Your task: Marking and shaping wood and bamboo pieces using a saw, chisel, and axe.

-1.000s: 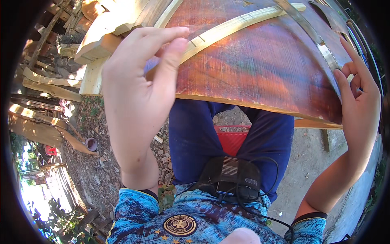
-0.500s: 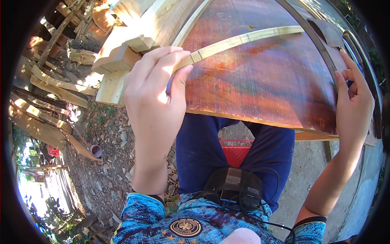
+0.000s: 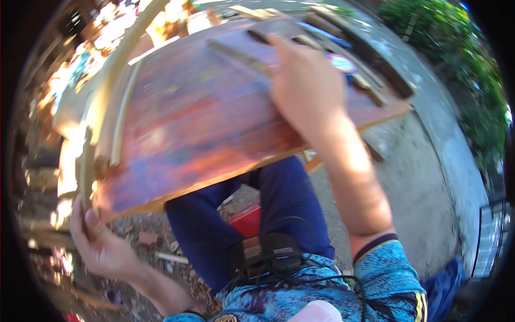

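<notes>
At the left edge of the reddish-brown wooden board point(image 3: 214, 118), my left hand point(image 3: 102, 244) pinches the lower end of a thin pale wooden strip point(image 3: 86, 177). The strip appears to rise along the board's left side, its upper part blurred. My right hand point(image 3: 308, 86) is over the far right part of the board, back upward. Its fingertips are close to a flat grey-brown piece point(image 3: 284, 26); contact is unclear. A narrow grey-brown bar point(image 3: 236, 56) runs toward this hand and passes out of sight beside it. Motion blur hides how the right fingers are set.
Right of my right hand lie several slim tools and sticks, a round-labelled item point(image 3: 342, 63) and a dark bar point(image 3: 375, 59). Another pale strip point(image 3: 123, 115) rests on the board's left. A red object point(image 3: 245, 219) shows between my legs. Green plants point(image 3: 445, 80) grow at the right.
My view has swung to the right. My left hand has carried the pale strip from across the board to its left edge. My right hand has left the board's right edge and reaches farther over it.
</notes>
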Demonstrator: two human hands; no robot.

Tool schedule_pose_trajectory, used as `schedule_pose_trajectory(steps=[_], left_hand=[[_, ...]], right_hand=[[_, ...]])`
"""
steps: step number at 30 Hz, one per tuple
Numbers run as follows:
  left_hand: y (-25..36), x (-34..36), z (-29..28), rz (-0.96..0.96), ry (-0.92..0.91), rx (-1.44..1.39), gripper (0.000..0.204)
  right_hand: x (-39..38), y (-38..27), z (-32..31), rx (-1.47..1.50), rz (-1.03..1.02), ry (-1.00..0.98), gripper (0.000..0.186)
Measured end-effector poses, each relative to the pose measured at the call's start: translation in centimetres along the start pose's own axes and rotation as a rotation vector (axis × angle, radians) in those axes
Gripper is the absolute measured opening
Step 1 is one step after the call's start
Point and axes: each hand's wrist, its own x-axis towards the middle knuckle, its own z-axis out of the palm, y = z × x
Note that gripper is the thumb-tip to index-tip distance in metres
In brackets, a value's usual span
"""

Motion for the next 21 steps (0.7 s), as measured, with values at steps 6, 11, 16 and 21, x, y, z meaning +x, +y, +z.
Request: schedule_pose_trajectory(steps=[6, 11, 16, 21], left_hand=[[1.1, -0.1, 0.3, 0.025, -0.301, -0.047, 0.025], [-0.1, 0.3, 1.2, 0.127, -0.586, -0.048, 0.025], [-0.1, 1.4, 1.9, 0.101, -0.614, -0.135, 0.021], [-0.2, 1.7, 2.2, 0.117, -0.677, -0.115, 0.019]], right_hand=[[-1.1, 1.1, -5.9, -0.01, -0.016, 0.058, 0.043], [1.9, 10.9, -9.2, -0.15, 0.142, 0.151, 0.029], [8.6, 19.5, -5.7, -0.278, 0.079, -0.148, 0.028], [10.6, 19.6, -3.6, -0.415, 0.064, -0.307, 0.026]])
